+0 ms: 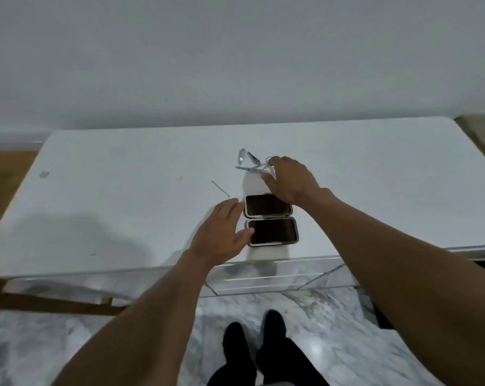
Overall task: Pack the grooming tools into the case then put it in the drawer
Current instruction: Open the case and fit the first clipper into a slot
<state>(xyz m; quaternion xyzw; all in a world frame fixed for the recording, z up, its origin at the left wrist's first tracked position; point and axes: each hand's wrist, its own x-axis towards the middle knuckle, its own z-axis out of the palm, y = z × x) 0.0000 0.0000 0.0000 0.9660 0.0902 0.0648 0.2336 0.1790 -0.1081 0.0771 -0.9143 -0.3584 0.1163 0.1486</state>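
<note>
Case (272,221): open flat near front edge of table (124,190). Two rounded-rectangle halves, one behind the other, long axes left-right. Dark lining, metal rims.

Grooming tools (249,162): silver metal cluster just beyond case, tips toward the left and far side. Thin rod (220,188) lies apart, left of case, diagonal.

Left hand (219,232): fingers straight, thumb touching near half's left rim.

Right hand (290,181): fingers curled round cluster's right end.

Table top white, smooth. Wall (235,51) plain, pale. Floor (305,310) grey marble.
</note>
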